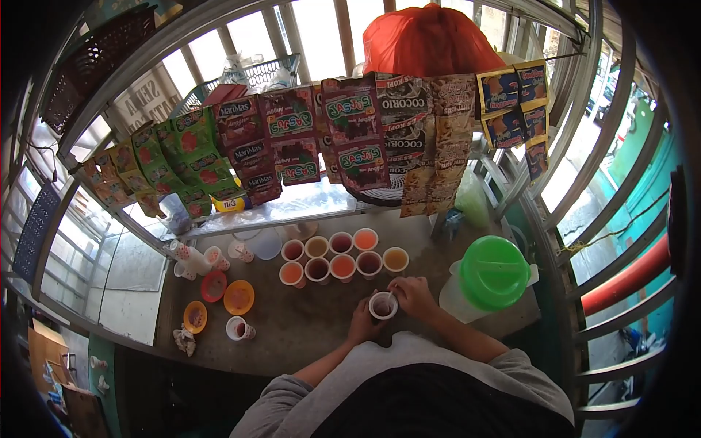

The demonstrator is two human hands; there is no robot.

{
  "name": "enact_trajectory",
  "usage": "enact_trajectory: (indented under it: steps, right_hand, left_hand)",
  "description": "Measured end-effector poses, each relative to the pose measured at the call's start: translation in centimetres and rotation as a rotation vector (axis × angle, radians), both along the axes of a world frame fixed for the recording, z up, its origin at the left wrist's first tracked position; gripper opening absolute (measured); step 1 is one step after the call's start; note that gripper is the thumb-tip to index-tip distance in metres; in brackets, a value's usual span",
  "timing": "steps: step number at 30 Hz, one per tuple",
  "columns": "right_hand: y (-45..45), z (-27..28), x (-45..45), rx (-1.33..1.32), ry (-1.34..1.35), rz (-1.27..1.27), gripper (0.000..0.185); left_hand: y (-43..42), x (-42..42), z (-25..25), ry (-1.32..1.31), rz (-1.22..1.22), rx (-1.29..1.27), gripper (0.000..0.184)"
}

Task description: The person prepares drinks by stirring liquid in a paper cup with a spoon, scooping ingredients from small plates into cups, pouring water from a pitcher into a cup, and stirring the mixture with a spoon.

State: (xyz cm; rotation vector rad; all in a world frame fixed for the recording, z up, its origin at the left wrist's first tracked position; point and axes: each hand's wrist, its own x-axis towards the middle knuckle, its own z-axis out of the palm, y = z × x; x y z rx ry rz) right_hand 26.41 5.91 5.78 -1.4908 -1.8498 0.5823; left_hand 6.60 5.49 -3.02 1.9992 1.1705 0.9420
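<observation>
Near the front edge of the counter, my left hand (363, 322) is wrapped round the left side of a white cup (383, 306) with a little dark content inside. At the cup's upper right rim, my right hand (413, 296) has its fingers pressed together; what they hold, if anything, is too small to tell. Just beyond both hands stand two rows of filled cups with red, orange, dark and yellowish drinks, among them a yellowish one (396, 260) closest to my right hand and a dark one (368, 263) beside it.
A pitcher with a green lid (494, 273) stands to the right. At left are orange plates (239, 297), a red plate (213, 286), a tilted cup (239, 328) and stacked cups (191, 260). Sachet strips (354, 135) hang above the counter's far side.
</observation>
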Motion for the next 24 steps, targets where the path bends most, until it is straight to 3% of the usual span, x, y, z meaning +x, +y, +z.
enact_trajectory:
  steps: [6, 11, 13, 18, 20, 24]
  right_hand:
    - [0.2, 0.4, -0.6, -0.007, -0.064, 0.047, 0.008]
    - [1.1, -0.4, -0.3, -0.084, 0.093, 0.093, 0.008]
    - [0.6, -0.2, -0.6, -0.024, -0.062, 0.058, 0.008]
    - [0.3, 0.5, -1.0, 0.046, -0.118, 0.087, 0.009]
    - [0.0, 0.6, -1.2, 0.095, -0.167, 0.094, 0.009]
    - [-0.5, 0.5, -1.1, 0.178, -0.141, 0.047, 0.009]
  left_hand:
    - [0.1, 0.0, 0.4, -0.107, -0.013, -0.072, 0.083]
    - [0.0, -0.3, 1.3, -0.109, -0.028, -0.138, 0.066]
    - [0.1, -0.3, 1.2, -0.106, -0.028, -0.123, 0.063]
    - [-0.1, -0.1, 1.9, -0.135, -0.071, -0.131, 0.062]
    - [-0.1, -0.1, 0.3, -0.064, -0.01, 0.07, 0.06]
    - [-0.4, 0.0, 1.1, -0.039, -0.015, 0.018, 0.057]
